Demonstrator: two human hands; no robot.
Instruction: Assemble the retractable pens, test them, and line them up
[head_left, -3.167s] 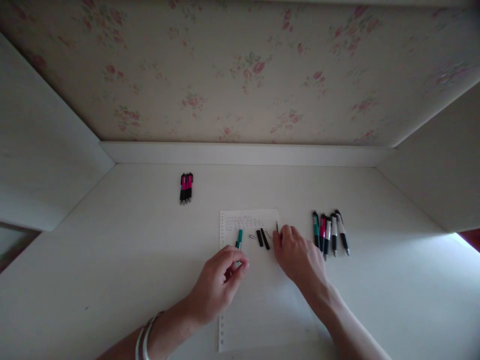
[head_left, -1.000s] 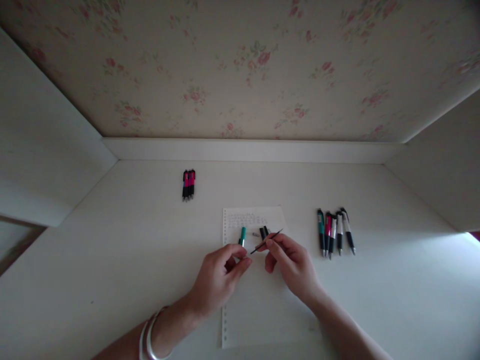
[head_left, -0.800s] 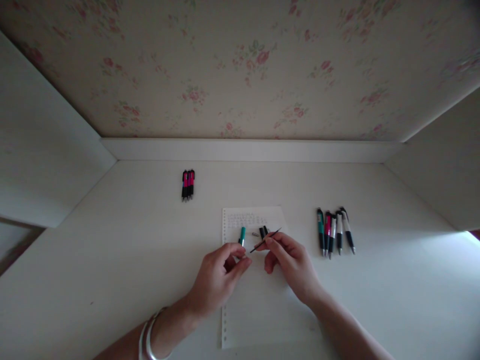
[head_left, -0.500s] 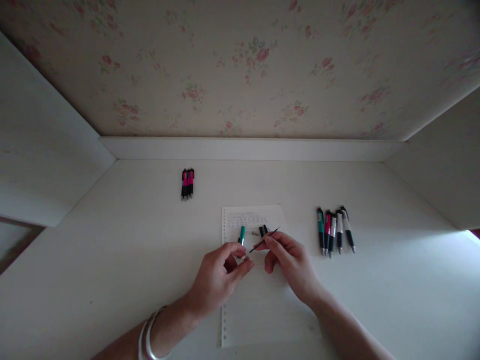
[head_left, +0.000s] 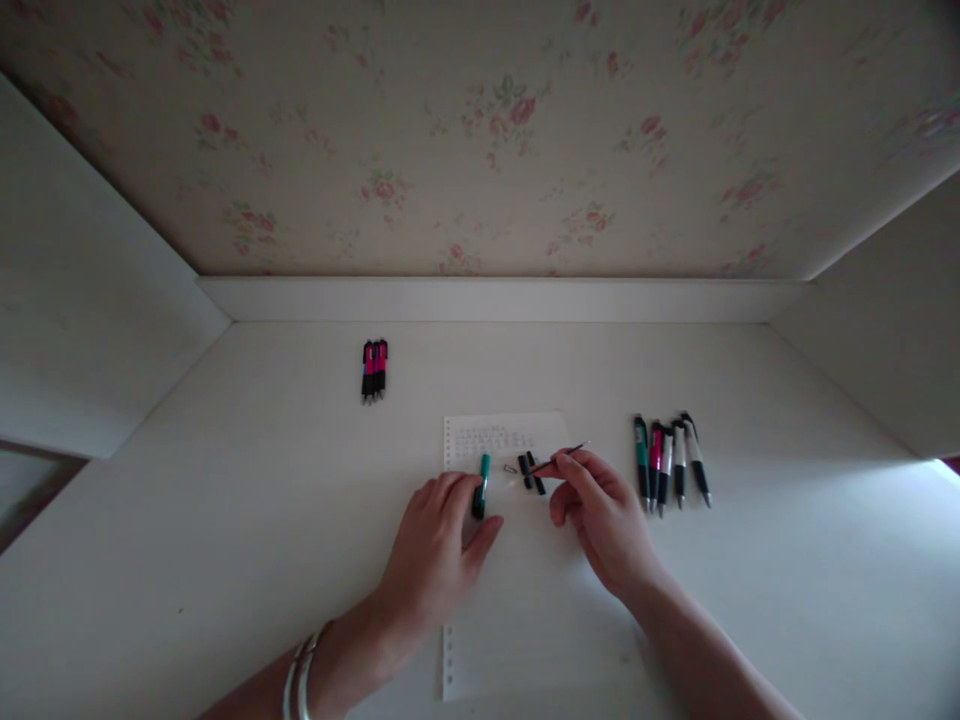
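My right hand (head_left: 600, 510) pinches a thin dark pen refill (head_left: 559, 458), slanting up to the right. Below and left of the refill, two short black pen parts (head_left: 531, 473) lie on a sheet of lined paper (head_left: 517, 620). A small metallic piece (head_left: 510, 469), perhaps a pen tip, is beside them. My left hand (head_left: 439, 530) is open, thumb apart from the fingers. Its fingertips are at the left side of a green pen barrel (head_left: 484, 480) on the paper; whether they touch it I cannot tell.
Several pens (head_left: 667, 465), green, pink and white with black grips, lie in a row at the right. A tight group of pink and black pens (head_left: 374, 372) lies at the back left. White panels and a flowered wall bound the white desk (head_left: 285, 480).
My right hand has moved slightly right with the refill, away from my left hand. My left fingers have opened from a pinch, and more of the green barrel shows.
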